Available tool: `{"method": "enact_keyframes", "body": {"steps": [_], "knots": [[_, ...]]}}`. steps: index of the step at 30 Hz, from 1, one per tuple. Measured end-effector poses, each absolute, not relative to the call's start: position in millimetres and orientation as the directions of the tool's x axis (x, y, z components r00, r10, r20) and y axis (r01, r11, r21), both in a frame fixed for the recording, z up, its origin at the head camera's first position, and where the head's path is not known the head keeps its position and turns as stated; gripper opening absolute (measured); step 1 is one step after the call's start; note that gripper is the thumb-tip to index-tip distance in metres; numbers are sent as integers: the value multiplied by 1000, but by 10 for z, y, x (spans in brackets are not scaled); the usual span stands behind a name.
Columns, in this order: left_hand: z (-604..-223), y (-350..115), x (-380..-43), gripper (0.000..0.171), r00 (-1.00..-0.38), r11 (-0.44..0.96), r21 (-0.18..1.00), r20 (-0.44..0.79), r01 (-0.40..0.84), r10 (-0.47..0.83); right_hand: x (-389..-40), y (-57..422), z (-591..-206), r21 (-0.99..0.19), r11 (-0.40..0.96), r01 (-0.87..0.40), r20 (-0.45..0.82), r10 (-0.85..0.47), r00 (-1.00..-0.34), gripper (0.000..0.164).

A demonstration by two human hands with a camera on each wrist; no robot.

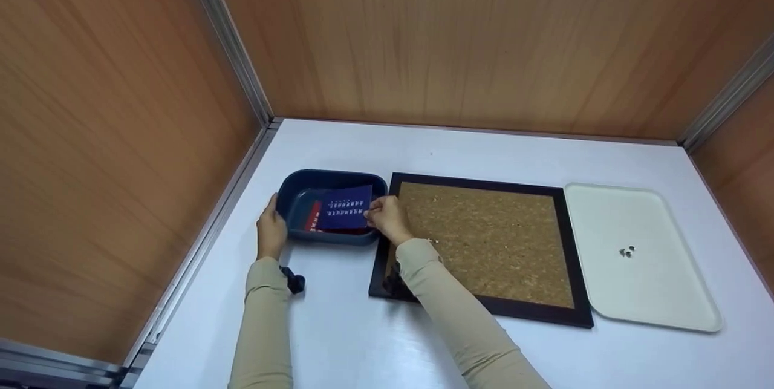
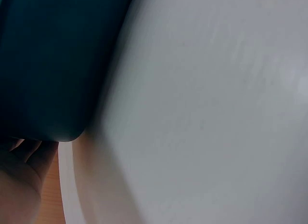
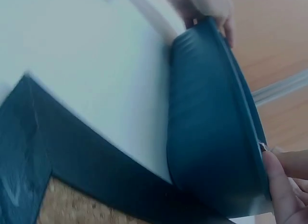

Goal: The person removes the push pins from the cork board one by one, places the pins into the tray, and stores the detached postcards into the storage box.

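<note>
A dark blue plastic tub [image 1: 332,239] stands at the left of the table, holding flat cards. My left hand [image 1: 271,232] holds the tub's left end; in the left wrist view its fingers [image 2: 41,159] lie against the outer wall. At the tub's right side my right hand [image 1: 387,218] pinches the edge of a blue card [image 1: 346,207] with rows of white print. The card lies tilted over a red card [image 1: 313,216] inside the tub. In the right wrist view the right thumb [image 3: 278,183] is by the tub's rim, the card mostly hidden.
A cork board [image 1: 484,244] with a dark frame lies right of the tub, close against it, with small bright specks on its surface. Further right is a pale tray [image 1: 647,289] bearing a few small metallic pieces [image 1: 627,251]. Wood-grain panels [image 1: 471,38] enclose the table.
</note>
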State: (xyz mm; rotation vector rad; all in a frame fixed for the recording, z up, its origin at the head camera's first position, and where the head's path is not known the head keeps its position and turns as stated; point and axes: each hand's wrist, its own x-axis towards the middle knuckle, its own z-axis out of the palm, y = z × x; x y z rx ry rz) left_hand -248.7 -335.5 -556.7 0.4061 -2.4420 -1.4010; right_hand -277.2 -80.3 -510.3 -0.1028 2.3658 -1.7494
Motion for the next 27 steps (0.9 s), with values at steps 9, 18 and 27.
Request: {"method": "enact_keyframes", "body": {"steps": [9, 18, 27], "knots": [[-5575, -3351, -2499, 49, -919, 471, 875, 91, -109, -383, -2733, -803, -5090, -852, 509, -124, 33, -184, -982, 8], [-5580, -3358, -2504, 50, -917, 469, 878, 102, -99, -384, -2735, -818, -5106, -759, 610, -227, 122, -209, -970, 8], [-5587, -3361, -2497, 49, -916, 475, 874, 102, -104, -389, -2726, -836, -5130, -721, 646, -251, 129, -230, -964, 15]]}}
